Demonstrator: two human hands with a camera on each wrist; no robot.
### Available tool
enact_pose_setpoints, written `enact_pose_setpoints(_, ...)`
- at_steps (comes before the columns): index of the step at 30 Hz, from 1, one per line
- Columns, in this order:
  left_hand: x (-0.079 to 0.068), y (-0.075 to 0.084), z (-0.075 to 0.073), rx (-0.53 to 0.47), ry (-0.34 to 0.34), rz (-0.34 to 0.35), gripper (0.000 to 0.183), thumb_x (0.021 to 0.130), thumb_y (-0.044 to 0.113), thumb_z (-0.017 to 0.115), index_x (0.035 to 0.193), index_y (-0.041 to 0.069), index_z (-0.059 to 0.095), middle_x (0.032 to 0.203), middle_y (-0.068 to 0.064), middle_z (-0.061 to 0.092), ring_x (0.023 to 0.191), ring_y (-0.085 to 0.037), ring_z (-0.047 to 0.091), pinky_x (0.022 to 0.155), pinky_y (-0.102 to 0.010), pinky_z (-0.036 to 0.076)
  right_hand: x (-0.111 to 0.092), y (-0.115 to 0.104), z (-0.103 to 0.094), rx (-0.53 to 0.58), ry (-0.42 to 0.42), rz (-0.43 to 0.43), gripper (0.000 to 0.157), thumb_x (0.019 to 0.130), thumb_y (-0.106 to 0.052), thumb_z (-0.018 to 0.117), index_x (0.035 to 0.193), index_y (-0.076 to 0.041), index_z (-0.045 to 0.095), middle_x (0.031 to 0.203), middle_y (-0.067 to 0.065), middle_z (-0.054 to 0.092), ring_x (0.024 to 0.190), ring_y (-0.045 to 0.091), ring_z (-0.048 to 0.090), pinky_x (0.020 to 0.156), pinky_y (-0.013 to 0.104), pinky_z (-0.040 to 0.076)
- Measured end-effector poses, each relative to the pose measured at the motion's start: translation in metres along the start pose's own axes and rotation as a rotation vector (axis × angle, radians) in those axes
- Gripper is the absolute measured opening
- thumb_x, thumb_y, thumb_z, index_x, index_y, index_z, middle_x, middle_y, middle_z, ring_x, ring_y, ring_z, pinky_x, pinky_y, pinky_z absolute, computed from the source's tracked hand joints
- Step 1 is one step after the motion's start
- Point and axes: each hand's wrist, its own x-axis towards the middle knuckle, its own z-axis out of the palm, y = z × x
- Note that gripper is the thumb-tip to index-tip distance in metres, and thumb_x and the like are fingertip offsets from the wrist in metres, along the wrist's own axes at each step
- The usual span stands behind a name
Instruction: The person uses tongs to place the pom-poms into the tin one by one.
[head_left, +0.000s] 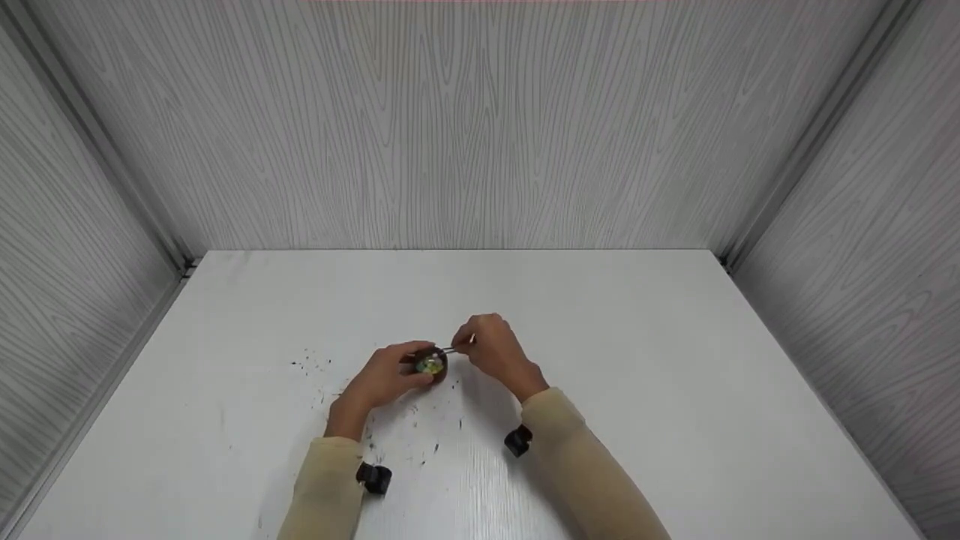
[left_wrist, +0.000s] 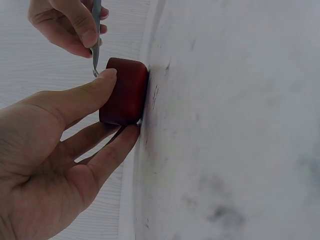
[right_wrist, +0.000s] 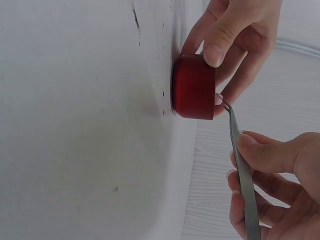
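A small dark red cup (left_wrist: 125, 92) stands on the white table, with small bits of yellow, green and white (head_left: 430, 365) inside it. My left hand (head_left: 386, 375) holds the cup, thumb on the near side and fingers round the far side. My right hand (head_left: 491, 346) pinches metal tweezers (right_wrist: 243, 175) with a bent tip. The tweezers' tip reaches the cup's rim from the right. Right at that tip, in the right wrist view, a small pale pink piece (right_wrist: 218, 99) shows at the cup's mouth.
Dark specks and smudges (head_left: 319, 367) mark the white table (head_left: 637, 375), mostly left of and in front of the cup. Wood-grain panels (head_left: 480, 127) enclose the table at the back and both sides. Black cameras (head_left: 375, 478) sit on both wrists.
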Motion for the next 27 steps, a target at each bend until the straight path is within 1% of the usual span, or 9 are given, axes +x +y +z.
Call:
enact_pose_setpoints(8,0.001,-0.001,0.001,0.008,0.002,-0.024,0.052,0.096,0.012,0.074,0.145,0.011,0.059,0.143,-0.017,0.063,0.131,-0.039,0.062,0.112,-0.054,0.049,0.003,0.0,0.006,-0.027,-0.001,-0.005,0.013,0.092,0.001,0.073,0.096,-0.006,0.084,0.096,0.009,0.079,0.093,0.022,0.073,0.08,0.036,0.063)
enact_pose_setpoints(14,0.001,0.001,0.001,0.015,0.006,-0.021,0.052,0.096,0.01,0.073,0.146,0.01,0.058,0.145,-0.017,0.062,0.133,-0.038,0.061,0.113,-0.054,0.049,0.003,0.001,0.007,-0.032,-0.005,-0.004,0.014,0.093,0.001,0.073,0.097,-0.007,0.084,0.097,0.008,0.079,0.093,0.021,0.073,0.081,0.035,0.062)
enact_pose_setpoints(21,0.0,0.001,0.001,0.024,-0.005,-0.004,0.053,0.096,0.011,0.073,0.146,0.009,0.058,0.144,-0.017,0.062,0.133,-0.039,0.061,0.113,-0.054,0.048,-0.002,0.003,-0.001,-0.003,-0.024,0.024,0.014,0.094,-0.001,0.072,0.1,-0.006,0.083,0.099,0.008,0.079,0.094,0.021,0.073,0.083,0.037,0.062)
enact_pose_setpoints(24,0.0,0.0,0.0,0.031,-0.008,-0.012,0.053,0.096,0.011,0.073,0.147,0.01,0.058,0.145,-0.017,0.062,0.133,-0.039,0.06,0.113,-0.055,0.048,-0.004,0.006,-0.006,0.008,-0.021,0.021,0.012,0.095,-0.002,0.072,0.099,-0.006,0.083,0.098,0.008,0.079,0.09,0.019,0.071,0.079,0.034,0.062)
enact_pose_setpoints(27,0.0,0.001,-0.001,0.029,-0.009,-0.024,0.053,0.097,0.011,0.073,0.147,0.011,0.057,0.146,-0.017,0.061,0.134,-0.04,0.059,0.113,-0.055,0.048,-0.007,0.01,-0.012,0.02,-0.002,-0.005,0.011,0.094,-0.003,0.073,0.096,-0.007,0.083,0.095,0.008,0.079,0.087,0.019,0.071,0.074,0.033,0.061)
